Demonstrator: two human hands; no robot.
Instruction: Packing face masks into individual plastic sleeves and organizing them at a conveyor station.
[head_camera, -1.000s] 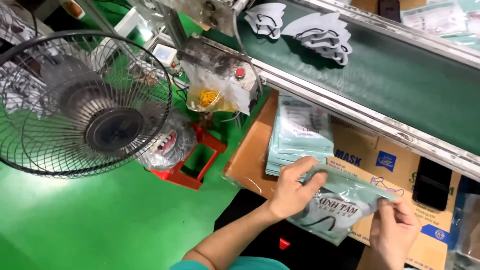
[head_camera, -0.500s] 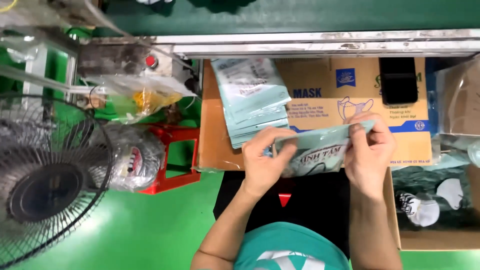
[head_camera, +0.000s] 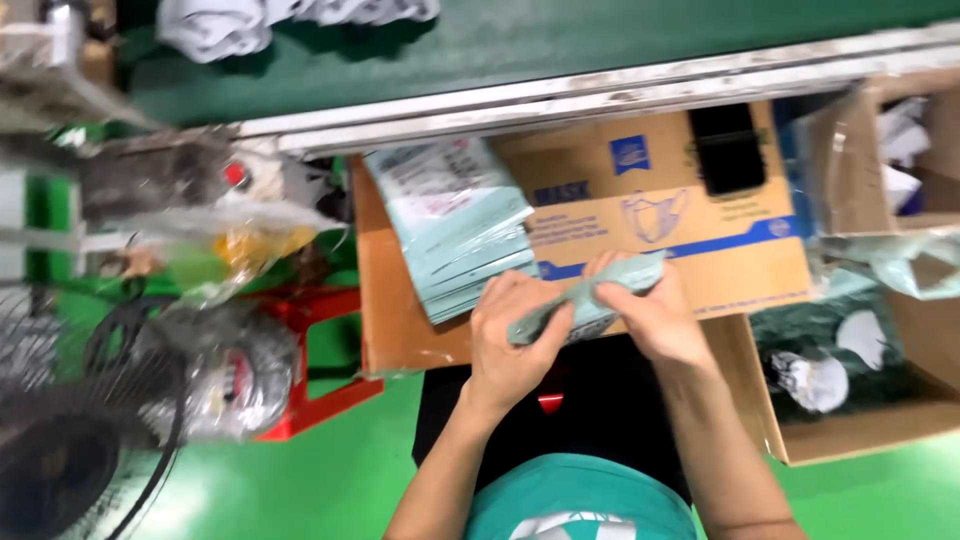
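Pouch (head_camera: 585, 298) is pinched shut-fisted by left hand (head_camera: 515, 335) and right hand (head_camera: 645, 315) above stack (head_camera: 455, 225); uneven squeeze likely creases it, or it slips off.

Counts: two hands, left hand (head_camera: 510, 345) and right hand (head_camera: 650, 315), shared one pale green packet (head_camera: 585, 300). One stack of packets (head_camera: 455, 225), one flat printed carton (head_camera: 650, 210), one black phone (head_camera: 728, 148), one red stool (head_camera: 320, 360), one fan (head_camera: 70, 460), two open boxes (head_camera: 870, 160).
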